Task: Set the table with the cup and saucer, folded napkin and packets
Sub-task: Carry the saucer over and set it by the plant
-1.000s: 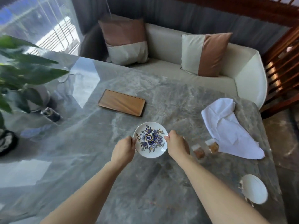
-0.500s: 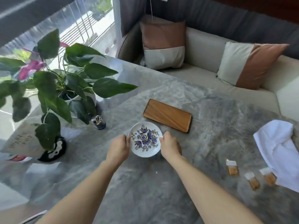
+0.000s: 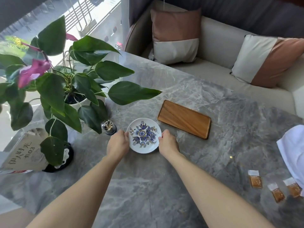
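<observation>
The left hand and right hand are gripping opposite edges of the saucer (blue floral pattern), which is sitting low over the grey tabletop, near the wooden tray. Three packets are lying beside the white napkin.

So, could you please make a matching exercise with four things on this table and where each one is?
Things:
1. saucer
2. wooden tray
3. packets
4. white napkin

Places:
a. at the right edge, unfolded
b. between both hands
c. lower right, beside the napkin
d. just behind and right of the saucer

Pairs: 1-b, 2-d, 3-c, 4-a
</observation>
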Tool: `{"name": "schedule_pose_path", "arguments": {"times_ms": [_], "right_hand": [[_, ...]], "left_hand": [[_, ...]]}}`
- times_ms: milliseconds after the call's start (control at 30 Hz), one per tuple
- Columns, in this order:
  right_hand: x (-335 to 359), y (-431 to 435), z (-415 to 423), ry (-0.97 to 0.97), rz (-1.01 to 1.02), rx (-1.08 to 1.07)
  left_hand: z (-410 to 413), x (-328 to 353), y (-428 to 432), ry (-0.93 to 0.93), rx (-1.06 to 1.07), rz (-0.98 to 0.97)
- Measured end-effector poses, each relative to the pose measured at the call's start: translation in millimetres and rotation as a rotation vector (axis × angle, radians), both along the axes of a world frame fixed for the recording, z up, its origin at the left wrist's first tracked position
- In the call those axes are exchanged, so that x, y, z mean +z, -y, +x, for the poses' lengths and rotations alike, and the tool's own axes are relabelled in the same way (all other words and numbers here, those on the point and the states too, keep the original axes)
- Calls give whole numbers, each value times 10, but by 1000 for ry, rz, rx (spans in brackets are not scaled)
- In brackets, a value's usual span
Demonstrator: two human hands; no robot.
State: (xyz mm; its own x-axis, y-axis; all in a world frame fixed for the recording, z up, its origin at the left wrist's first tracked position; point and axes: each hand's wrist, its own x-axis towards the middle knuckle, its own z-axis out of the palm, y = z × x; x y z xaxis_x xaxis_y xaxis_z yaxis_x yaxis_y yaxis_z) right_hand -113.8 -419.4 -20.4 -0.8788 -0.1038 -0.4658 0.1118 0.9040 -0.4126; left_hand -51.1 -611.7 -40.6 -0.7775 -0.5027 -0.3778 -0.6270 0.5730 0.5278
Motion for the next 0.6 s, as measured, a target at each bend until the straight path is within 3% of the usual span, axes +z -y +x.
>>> {"name": "schedule_pose_path", "arguments": {"times_ms": [600], "right_hand": [[-14,-71,88,4,-163,-36]], "left_hand": [[79,-20,-59,-105,136,84]]}}
